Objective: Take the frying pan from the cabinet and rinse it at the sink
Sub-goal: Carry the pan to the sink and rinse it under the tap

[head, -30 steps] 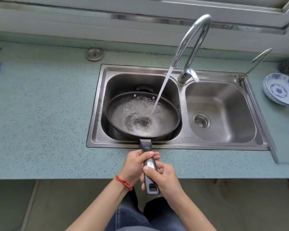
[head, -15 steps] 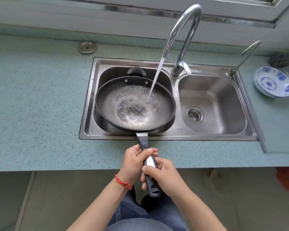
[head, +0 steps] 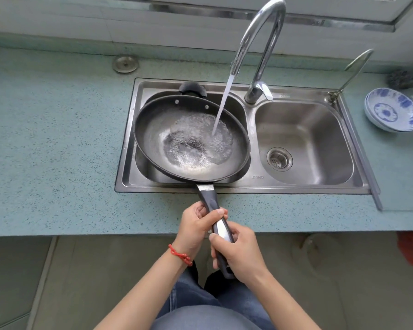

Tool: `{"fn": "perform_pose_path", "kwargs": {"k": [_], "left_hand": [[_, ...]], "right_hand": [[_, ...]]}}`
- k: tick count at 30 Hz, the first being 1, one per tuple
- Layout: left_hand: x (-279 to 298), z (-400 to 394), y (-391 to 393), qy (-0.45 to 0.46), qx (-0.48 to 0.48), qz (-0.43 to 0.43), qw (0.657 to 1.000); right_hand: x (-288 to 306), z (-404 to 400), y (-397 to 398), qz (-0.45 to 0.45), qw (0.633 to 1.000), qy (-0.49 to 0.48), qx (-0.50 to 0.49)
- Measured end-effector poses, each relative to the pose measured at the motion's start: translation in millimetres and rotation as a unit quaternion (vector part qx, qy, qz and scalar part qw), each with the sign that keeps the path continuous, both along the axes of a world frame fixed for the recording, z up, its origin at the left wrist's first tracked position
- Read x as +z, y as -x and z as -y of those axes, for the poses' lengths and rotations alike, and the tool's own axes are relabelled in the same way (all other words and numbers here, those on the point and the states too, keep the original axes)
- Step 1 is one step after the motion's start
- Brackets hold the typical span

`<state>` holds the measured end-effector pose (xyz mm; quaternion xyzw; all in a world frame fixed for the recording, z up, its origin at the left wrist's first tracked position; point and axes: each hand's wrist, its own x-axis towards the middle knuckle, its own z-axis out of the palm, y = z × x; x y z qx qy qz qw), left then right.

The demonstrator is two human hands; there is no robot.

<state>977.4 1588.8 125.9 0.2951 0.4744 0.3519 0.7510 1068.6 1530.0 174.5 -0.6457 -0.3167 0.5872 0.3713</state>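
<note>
A black frying pan (head: 153,129) hovers over the left basin of a steel double sink (head: 303,186), its long handle pointing back at me. Water streams from the curved chrome faucet (head: 260,39) into the pan's right half, and a foamy pool swirls on its bottom. My left hand (head: 196,227), with a red string on the wrist, grips the upper handle. My right hand (head: 241,251) grips the lower handle, just behind the left one. The handle's end loop pokes out below my right hand.
The sink is set in a speckled teal counter (head: 53,151). Stacked blue-and-white bowls (head: 393,110) sit at the right, beside a thin metal lever (head: 353,67). A round metal cap (head: 125,64) lies behind the sink. The right basin's drain (head: 279,159) is bare.
The pan has risen and shifted left over the basin, tilting slightly, while water keeps running into it. Both hands keep their grip on the handle.
</note>
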Motion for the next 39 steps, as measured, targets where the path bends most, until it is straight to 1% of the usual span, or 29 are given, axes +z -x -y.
{"fn": "perform_pose_path", "kwargs": {"k": [5,8,10,12,14,17,19,22,32,34,35,37,39], "left_hand": [[7,0,-5,0.054,0.032,0.089,0.994],[8,-4,-8,0.09,0.053,0.153,0.983],[7,-6,-7,0.098,0.062,0.162,0.98],[6,-7,-5,0.084,0.058,0.136,0.985],[7,-8,-4,0.056,0.047,0.078,0.994],[12,-8,-5,0.013,0.034,0.001,0.999],[13,-9,-5,-0.003,0.041,-0.025,0.999],[14,-10,-4,-0.004,0.054,-0.037,0.998],[17,-7,-2,-0.007,0.06,-0.048,0.997],[18,-8,-2,0.009,0.062,-0.02,0.998],[18,-9,-2,0.027,0.061,0.012,0.998],[19,-11,-4,0.071,0.058,0.098,0.991],[21,-13,-6,0.112,0.064,0.177,0.976]], "right_hand": [[-3,5,-9,-0.041,0.999,-0.021,0.007],[-5,4,-9,-0.058,0.998,-0.029,0.011],[-6,3,-9,-0.069,0.997,-0.034,0.008],[-9,3,-8,-0.078,0.996,-0.035,0.006],[-12,3,-9,-0.098,0.995,-0.034,0.0],[-15,3,-8,-0.155,0.987,-0.039,-0.016],[-17,3,-6,-0.196,0.979,-0.042,-0.022],[-19,0,-4,-0.221,0.974,-0.041,-0.027],[-19,0,-3,-0.236,0.971,-0.029,-0.02],[-15,-1,-5,-0.24,0.97,-0.031,-0.015],[-14,-2,-7,-0.242,0.97,-0.031,-0.014],[-12,-2,-10,-0.25,0.968,-0.031,-0.018],[-10,-2,-12,-0.259,0.965,-0.034,-0.022]]}}
